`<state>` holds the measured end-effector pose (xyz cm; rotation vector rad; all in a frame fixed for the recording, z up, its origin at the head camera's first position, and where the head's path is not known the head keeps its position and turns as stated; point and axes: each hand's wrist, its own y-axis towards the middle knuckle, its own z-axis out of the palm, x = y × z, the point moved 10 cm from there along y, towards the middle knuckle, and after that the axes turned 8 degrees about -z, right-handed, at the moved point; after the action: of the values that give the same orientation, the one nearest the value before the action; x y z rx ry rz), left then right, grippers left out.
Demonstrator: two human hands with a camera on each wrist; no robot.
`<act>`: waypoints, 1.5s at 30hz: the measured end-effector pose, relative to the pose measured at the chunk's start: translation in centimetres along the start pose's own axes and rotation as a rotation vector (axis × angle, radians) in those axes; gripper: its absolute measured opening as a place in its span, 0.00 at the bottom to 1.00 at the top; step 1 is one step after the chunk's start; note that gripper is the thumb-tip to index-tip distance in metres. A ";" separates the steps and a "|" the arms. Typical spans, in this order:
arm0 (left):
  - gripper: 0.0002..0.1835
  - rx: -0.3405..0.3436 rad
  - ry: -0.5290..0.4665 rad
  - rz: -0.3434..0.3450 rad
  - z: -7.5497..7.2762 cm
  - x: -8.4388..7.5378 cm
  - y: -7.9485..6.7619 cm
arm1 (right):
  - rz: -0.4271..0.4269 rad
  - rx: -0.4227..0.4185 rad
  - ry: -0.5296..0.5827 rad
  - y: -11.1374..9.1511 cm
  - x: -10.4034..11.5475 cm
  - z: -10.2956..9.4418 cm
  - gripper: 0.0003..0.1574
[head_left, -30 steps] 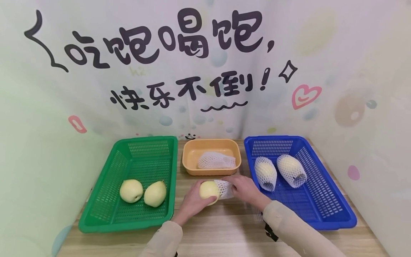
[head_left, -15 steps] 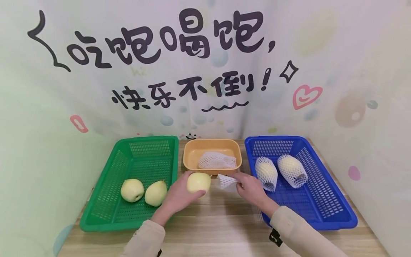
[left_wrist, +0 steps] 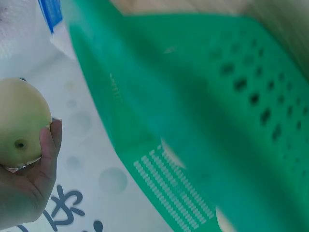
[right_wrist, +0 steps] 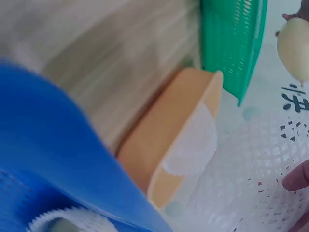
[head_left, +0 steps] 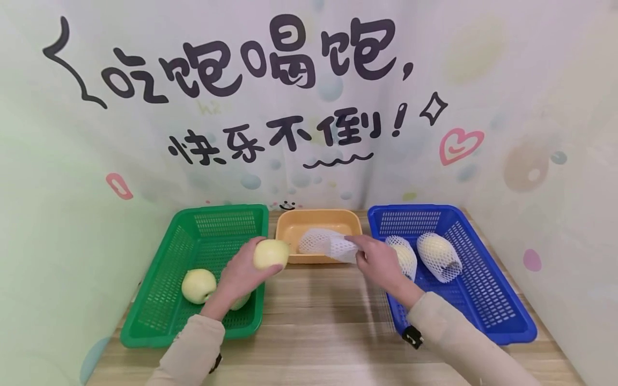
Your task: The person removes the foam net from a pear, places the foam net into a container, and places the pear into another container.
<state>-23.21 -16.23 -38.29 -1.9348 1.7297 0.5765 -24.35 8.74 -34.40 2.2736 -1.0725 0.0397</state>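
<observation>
My left hand [head_left: 240, 272] grips a bare pale-yellow pear [head_left: 271, 254] above the right rim of the green basket [head_left: 126, 339]. In the left wrist view the same pear [left_wrist: 21, 121] rests in the curled fingers. My right hand [head_left: 383, 265] pinches a white foam net sleeve [head_left: 341, 248] over the front of the orange tray [head_left: 285, 258]; no fruit shows inside it. Up close in the right wrist view, the held net [right_wrist: 251, 169] spreads wide beside the fingers. Another foam net [head_left: 311, 241] lies in the tray, partly behind the held one.
Inside the green basket are a bare pear [head_left: 199, 286] and a second one [head_left: 240, 301] mostly behind my left hand. The blue basket [head_left: 523, 335] at right holds a netted pear [head_left: 438, 254] and another netted pear [head_left: 405, 257], partly covered by my right hand.
The pear has come out of the net sleeve. My left hand has carried it left towards the green basket, while my right hand has raised the net to the orange tray.
</observation>
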 end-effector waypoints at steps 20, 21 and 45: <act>0.44 0.001 0.160 -0.035 -4.8 2.9 3.6 | 0.050 -0.075 -0.115 6.9 -1.1 -3.2 0.27; 0.44 0.007 0.168 -0.036 -4.8 3.1 3.7 | 0.048 -0.074 -0.114 7.0 -1.1 -3.0 0.27; 0.44 0.073 0.298 -0.088 -3.9 5.8 7.3 | 0.070 -0.073 -0.126 8.9 -2.4 -0.3 0.30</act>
<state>-29.85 -23.85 -39.21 -2.1165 1.7996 0.1961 -32.22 6.29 -30.16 2.1966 -1.1984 -0.1146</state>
